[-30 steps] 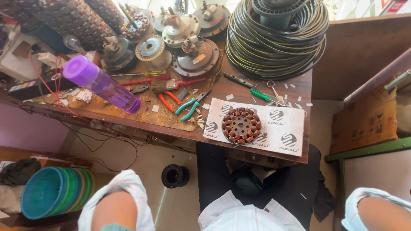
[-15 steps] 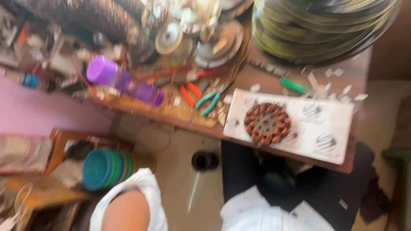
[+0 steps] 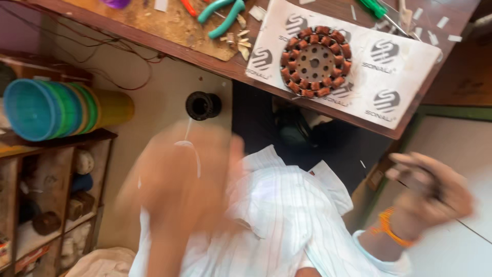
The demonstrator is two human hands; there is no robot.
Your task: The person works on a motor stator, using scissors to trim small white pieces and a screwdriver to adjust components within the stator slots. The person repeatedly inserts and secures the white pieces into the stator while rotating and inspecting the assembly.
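The person's left hand point(image 3: 187, 177) is raised in front of the striped white shirt point(image 3: 277, 215), so blurred that it cannot be told how far it is open or whether it holds anything. The right hand point(image 3: 430, 187), with an orange band at its wrist, is curled loosely around something small and dark that is too smeared to name. Both hands are well below the wound motor stator point(image 3: 315, 61), which lies flat on a white printed sheet point(image 3: 405, 77) at the near edge of the wooden workbench point(image 3: 169, 36).

The risks are judgements. The sheet juts past the bench edge below the stator; a fast-moving hand or sleeve catching that overhang could drag the stator off, and a fall might nick its copper windings. To the stator's left lie teal-handled pliers point(image 3: 223, 13) near the edge, which a careless sweep could knock down. Left of and below the stator, the stacked plastic bowls point(image 3: 56, 110) sit on a shelf, clear of both hands
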